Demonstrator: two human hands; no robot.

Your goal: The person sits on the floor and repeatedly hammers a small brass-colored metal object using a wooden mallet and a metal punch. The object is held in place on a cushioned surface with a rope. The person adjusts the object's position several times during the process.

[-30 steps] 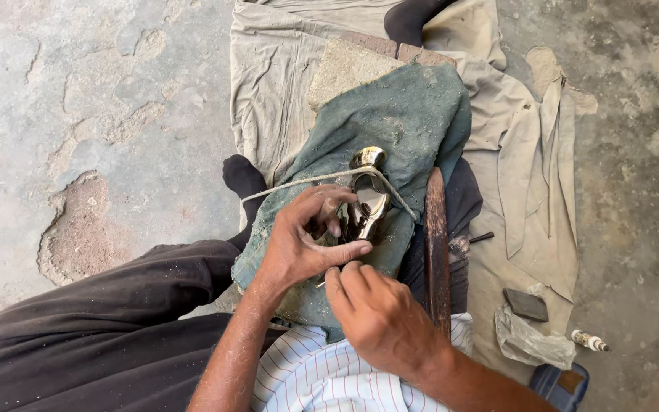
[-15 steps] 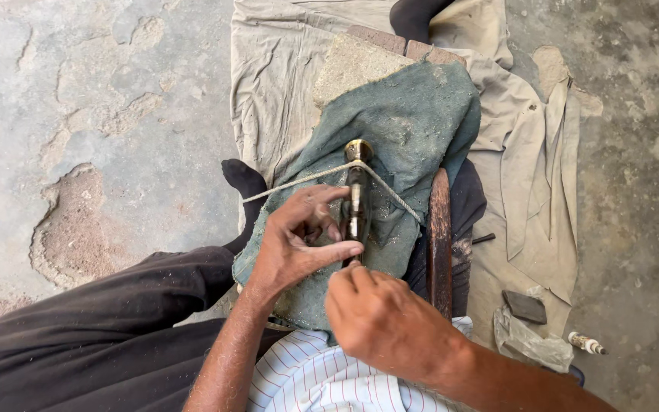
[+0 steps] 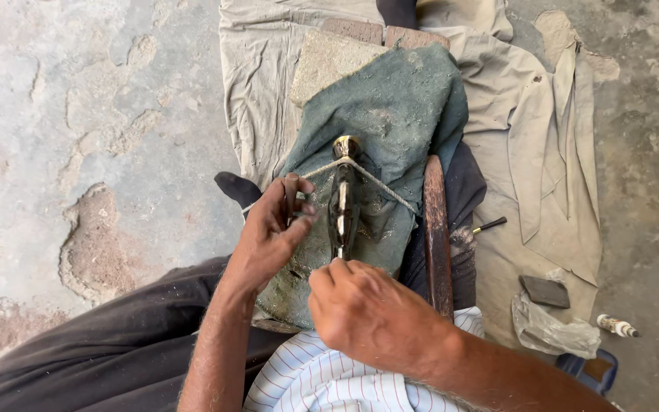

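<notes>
Head view, right hand gripping metal piece, left hand pinching cord

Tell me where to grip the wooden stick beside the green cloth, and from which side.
Grip the wooden stick near its rounded far end, coming from the right. It lies lengthwise along the right edge of the green cloth, its near end tucked under the right hand. The metal piece and cord crowd its left side; its right side looks freer.
</notes>
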